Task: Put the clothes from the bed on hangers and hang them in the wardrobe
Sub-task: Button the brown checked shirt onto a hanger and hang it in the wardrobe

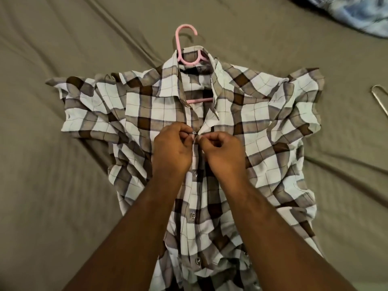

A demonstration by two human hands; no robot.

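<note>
Bed [63, 59] under a taupe, creased sheet, viewed from above.

Both grips are closed on the front opening of the plaid shirt [262, 127]. The left hand [171, 148] pinches one edge at a small metallic button [193, 132]. The right hand [222, 152] pinches the facing edge just beside it, so the fingertips of the two hands nearly meet. The other fingers are curled in, with the knuckles up. Both forearms reach in from the near edge and converge over the lower shirt front.

The shirt lies spread face-up at mid-bed with its short sleeves out to either side. A pink hanger [184, 45] is already inside it: the hook projects beyond the collar and the crossbar shows in the open neck.

The three buttons nearer the viewer appear fastened, the one in hand is probably being closed, and the collar is unfastened. Judged progress is early, since the garment is hangered but not yet carried to the wardrobe.

To the right of the shirt, well apart, lies the hook of a pale hanger [379, 97]. Beyond it, at the far right corner, is a blue patterned cloth [346, 13], possibly another garment.
</note>
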